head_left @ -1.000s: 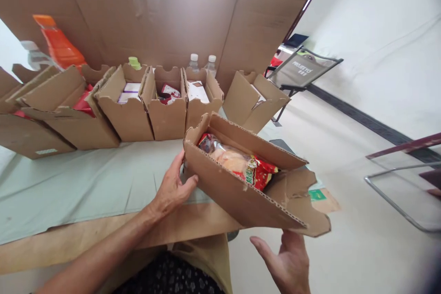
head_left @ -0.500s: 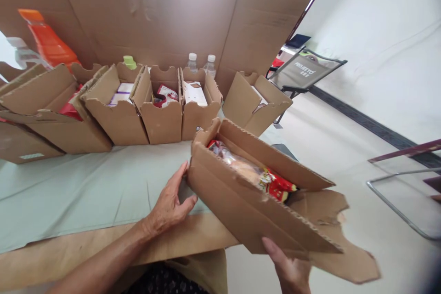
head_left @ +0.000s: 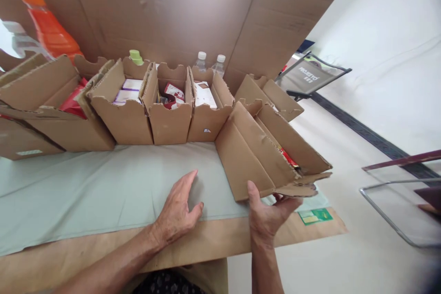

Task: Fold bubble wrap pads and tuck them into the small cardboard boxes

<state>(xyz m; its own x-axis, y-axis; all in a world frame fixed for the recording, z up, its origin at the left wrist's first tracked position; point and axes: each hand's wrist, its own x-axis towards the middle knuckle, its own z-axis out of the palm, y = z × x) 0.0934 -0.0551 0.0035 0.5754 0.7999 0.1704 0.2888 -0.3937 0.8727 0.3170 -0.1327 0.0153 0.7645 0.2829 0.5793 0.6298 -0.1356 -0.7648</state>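
Note:
A cardboard box with an open top stands at the right end of the row on the table, angled toward me. My right hand grips its near lower end, thumb on the side wall and fingers under the front flap. Inside, only a bit of a red packet shows; the walls hide the rest. My left hand hovers over the pale green cloth, fingers stretched and thumb apart, holding nothing. Left of the held box stands a similar box with a white carton inside.
Several more cardboard boxes line the table, holding packets and cartons. Behind them are an orange bottle, clear bottles and a tall cardboard panel. A green packet lies by the table's right corner; a chair stands beyond.
My right hand has swung the box away from me and back against the row, at its right end. The left hand has come away from the box's side.

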